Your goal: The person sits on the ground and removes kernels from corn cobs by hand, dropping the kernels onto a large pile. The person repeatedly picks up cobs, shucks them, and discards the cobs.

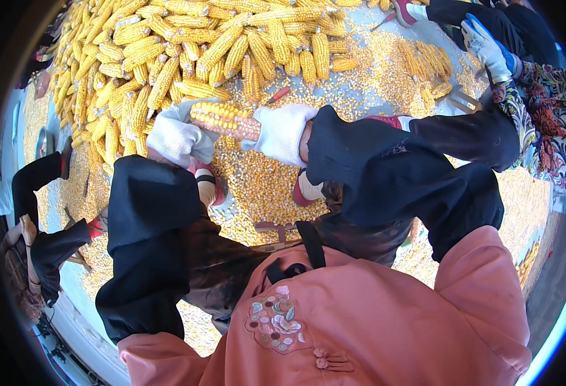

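Observation:
A corn cob (222,119) is held level between my two gloved hands. Its left part keeps yellow kernels, while bare pinkish core shows in strips and toward the right end. My left hand (181,136), in a white glove, is closed round the left end. My right hand (282,134), gloved in white too, grips the right end. Just beyond the cob a red-handled tool (278,95) lies among loose kernels; its tip is hard to make out. Shelled kernels (251,193) cover the ground below, between my feet.
A big heap of unshelled corn cobs (161,58) rises ahead and to the left. Stripped cobs (426,64) lie in a smaller pile at the far right. Nearby on the right sits a co-worker with a gloved hand (485,48); another person's legs (42,186) are at the left.

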The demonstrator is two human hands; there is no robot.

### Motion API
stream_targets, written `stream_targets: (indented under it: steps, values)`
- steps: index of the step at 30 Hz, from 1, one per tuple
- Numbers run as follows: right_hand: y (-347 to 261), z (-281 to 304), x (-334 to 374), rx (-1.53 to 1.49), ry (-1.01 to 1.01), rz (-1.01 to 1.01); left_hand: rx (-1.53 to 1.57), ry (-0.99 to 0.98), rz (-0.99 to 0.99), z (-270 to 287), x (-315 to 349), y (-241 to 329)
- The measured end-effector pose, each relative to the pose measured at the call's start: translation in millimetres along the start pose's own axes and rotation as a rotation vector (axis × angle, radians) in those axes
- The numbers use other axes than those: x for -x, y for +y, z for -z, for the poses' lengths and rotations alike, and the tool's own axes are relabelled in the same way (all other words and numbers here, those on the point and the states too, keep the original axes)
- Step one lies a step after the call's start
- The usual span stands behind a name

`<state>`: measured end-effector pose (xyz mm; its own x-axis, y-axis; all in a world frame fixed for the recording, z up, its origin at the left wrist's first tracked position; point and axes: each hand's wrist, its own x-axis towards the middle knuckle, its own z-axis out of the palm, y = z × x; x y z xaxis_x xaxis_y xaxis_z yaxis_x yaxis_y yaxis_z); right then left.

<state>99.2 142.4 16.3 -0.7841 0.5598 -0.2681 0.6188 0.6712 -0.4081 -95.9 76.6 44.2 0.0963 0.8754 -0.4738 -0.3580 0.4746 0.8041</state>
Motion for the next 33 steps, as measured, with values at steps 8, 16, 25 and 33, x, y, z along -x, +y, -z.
stream_targets:
  steps: [8,16,25,33]
  values:
    - [0,10,1,-0.003,-0.103,-0.006,-0.439,0.171,-0.049,-31,14,6]
    - [-26,26,6,-0.015,-0.393,0.085,-1.391,-0.181,-0.814,-5,15,-2]
    - [-12,17,15,0.065,-0.292,0.105,-1.103,0.184,-0.074,-44,8,0]
    - [-3,0,8,0.036,-0.08,0.116,-0.706,0.311,0.099,-46,-2,13]
